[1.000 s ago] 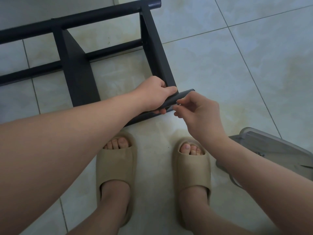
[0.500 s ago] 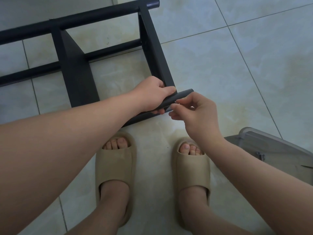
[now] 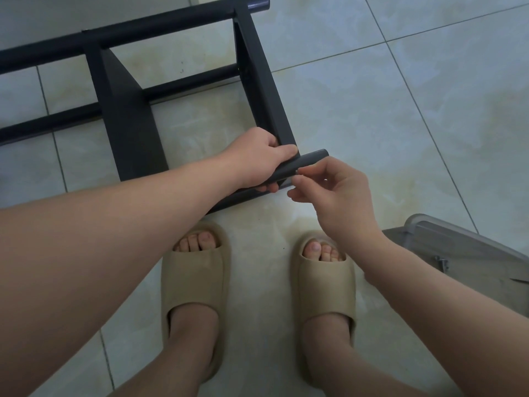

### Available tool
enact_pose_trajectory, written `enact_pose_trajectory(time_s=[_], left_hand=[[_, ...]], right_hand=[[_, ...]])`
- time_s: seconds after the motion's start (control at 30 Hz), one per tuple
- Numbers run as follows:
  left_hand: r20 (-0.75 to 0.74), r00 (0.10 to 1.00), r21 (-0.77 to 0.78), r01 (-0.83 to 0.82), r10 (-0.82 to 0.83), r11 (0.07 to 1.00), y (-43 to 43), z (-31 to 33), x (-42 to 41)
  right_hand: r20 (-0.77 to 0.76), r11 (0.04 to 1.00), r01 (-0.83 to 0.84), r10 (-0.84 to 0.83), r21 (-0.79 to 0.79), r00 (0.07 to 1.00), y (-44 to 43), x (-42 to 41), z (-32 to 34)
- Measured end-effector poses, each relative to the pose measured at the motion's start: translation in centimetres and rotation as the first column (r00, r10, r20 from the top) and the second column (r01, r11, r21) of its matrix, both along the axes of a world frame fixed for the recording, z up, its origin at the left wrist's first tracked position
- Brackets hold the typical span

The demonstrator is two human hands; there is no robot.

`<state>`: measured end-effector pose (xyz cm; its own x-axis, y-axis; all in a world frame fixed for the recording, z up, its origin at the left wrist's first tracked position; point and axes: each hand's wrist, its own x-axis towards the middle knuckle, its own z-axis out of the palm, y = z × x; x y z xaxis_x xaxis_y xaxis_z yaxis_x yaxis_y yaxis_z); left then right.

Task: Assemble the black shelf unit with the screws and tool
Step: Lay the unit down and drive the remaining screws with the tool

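Down on the tiled floor (image 3: pixel 400 116), someone works at the near corner of the black shelf unit (image 3: pixel 128 121).

Their left hand (image 3: pixel 257 159) wraps closed around the near tube (image 3: pixel 303 163); the right hand (image 3: pixel 335 193) has fingertips (image 3: pixel 299 171) pinched together against that tube's side, though whatever they pinch is too small to see. Tan slippers (image 3: pixel 194 282) stand below, a clear bin (image 3: pixel 458 245) at right.

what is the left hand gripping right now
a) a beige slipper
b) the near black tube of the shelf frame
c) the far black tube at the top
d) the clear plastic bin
b: the left hand is wrapped around the near black round tube at the corner of the black metal shelf frame, while the right hand pinches at that tube's end.
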<state>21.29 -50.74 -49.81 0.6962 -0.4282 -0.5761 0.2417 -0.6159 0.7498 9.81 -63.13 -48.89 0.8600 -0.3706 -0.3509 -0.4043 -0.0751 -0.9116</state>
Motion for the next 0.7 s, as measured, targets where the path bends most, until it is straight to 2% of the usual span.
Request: enact_pose_trajectory(time_s=[0.13,0.37,0.5,0.7], left_hand=[[-0.002,1.0,-0.001,-0.005,0.005,1.0,0.0,0.1,0.0],[-0.01,1.0,-0.015,-0.011,0.011,1.0,0.0,0.1,0.0],[-0.014,1.0,-0.02,-0.013,0.012,1.0,0.0,0.0,0.0],[-0.025,1.0,-0.043,-0.018,0.017,0.999,0.2,0.0,0.1]], right_hand=[[0.011,0.996,-0.025,0.026,-0.081,1.0,0.2,0.1,-0.1],[0.016,0.996,0.058,-0.06,0.063,0.998,0.5,0.5,-0.5],[-0.039,0.99,0.062,-0.057,0.125,0.998,0.0,0.9,-0.3],[-0.134,0.991,-0.115,0.104,-0.074,0.986,-1.6,1.7,0.5]])
